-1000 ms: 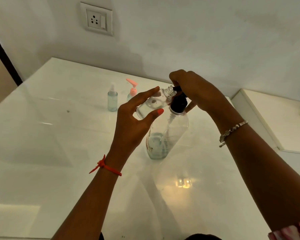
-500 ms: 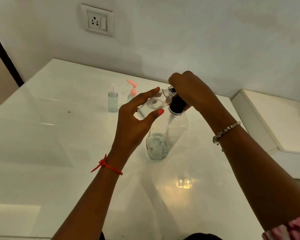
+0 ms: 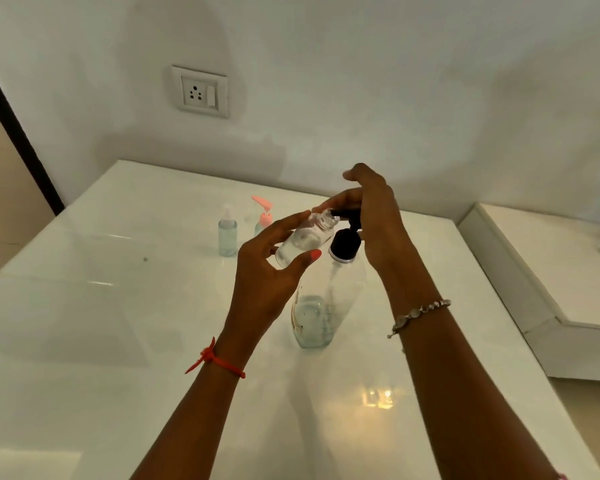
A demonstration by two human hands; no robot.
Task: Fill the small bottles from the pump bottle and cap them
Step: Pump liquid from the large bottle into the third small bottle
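My left grip [image 3: 267,282] holds the small open bottle [image 3: 303,242], fingers on its far side and thumb on its near side. It is tilted so its threaded neck points up and to the right. That neck sits right at the spout tip of the black pump head [image 3: 345,243] on the pump bottle [image 3: 326,306]. The pump bottle stands upright on the white worktop [image 3: 118,341] with only a little clear liquid at its bottom. My right grip [image 3: 378,223] lies over the top of the pump head, fingers fairly straight across it and thumb lifted clear, clasping nothing. How much liquid the small open bottle has in it I cannot tell.

Farther back and to the left, two more little bottles stand close together: a capped bottle [image 3: 228,233] of pale liquid and a pink-topped bottle [image 3: 264,218]. A red thread [image 3: 215,360] circles my left wrist, a beaded bracelet [image 3: 420,311] my right. A wall socket [image 3: 200,91] sits behind.
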